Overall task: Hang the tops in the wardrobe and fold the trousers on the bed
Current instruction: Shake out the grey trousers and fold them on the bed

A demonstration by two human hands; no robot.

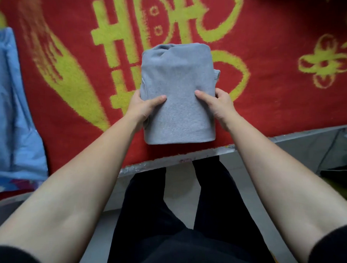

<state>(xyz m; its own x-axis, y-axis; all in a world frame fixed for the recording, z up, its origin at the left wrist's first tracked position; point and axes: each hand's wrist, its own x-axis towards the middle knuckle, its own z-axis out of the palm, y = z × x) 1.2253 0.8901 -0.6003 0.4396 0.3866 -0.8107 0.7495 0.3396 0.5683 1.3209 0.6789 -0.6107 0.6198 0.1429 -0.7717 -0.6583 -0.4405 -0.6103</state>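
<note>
Plain grey trousers [176, 91]; red blanket [269, 95], yellow-green motifs; light-blue quilt [10, 104].

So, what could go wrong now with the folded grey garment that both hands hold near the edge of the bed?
1. The folded grey knit garment sits close to the bed's near edge; if released there, it might slide off to the floor.
2. The left hand and right hand pinch only its near half, so the far layers, which look loose at the top, could unfold when lifted.
</note>
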